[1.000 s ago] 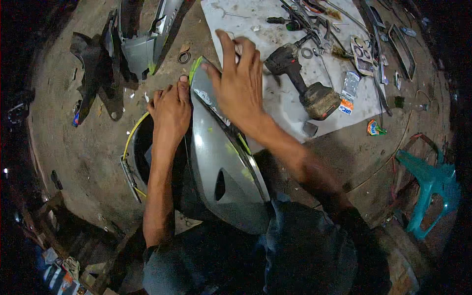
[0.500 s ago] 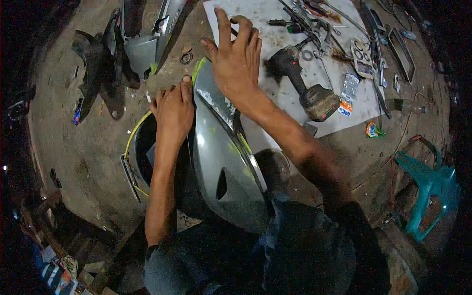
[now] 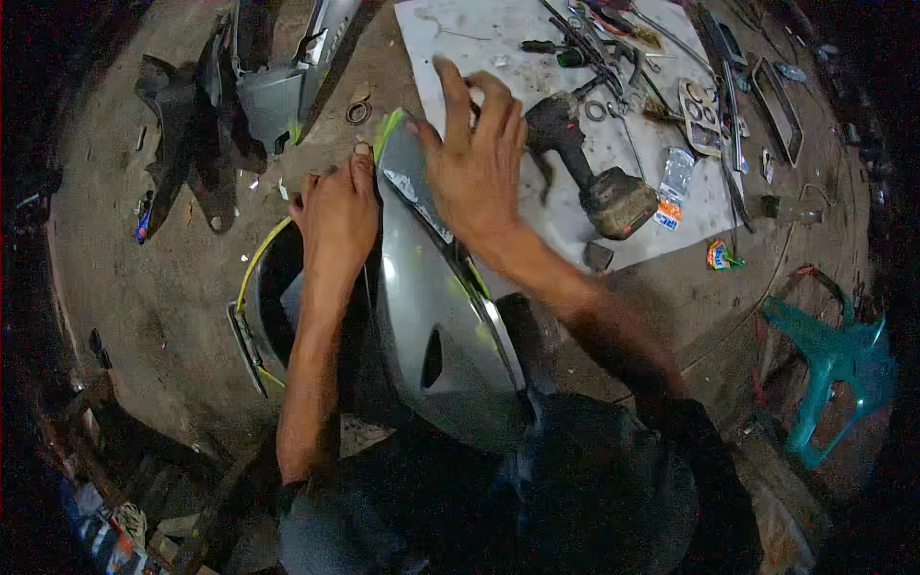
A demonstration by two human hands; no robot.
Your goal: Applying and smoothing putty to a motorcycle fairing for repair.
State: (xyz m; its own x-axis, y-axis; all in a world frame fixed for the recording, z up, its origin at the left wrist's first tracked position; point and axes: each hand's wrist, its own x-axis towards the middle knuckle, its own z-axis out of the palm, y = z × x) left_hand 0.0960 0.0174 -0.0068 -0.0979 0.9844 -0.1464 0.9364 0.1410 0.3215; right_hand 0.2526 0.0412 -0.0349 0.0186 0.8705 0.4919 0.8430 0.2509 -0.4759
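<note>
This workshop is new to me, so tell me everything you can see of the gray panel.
The gray panel is long, curved and apparently painted plastic, with a yellow-green edge at its narrow tip, a whitish patch below that, a dark pointed opening lower down and a silvery strip at lower right. Its tip points away from the person. The left hand touches its left edge; contact by the right hand is unclear.

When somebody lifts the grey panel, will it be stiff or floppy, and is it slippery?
The grey panel is probably stiff, as its curved shell shows no sag. Its shiny middle could be slippery; the patchy, worn-looking upper end may grip better.
</note>
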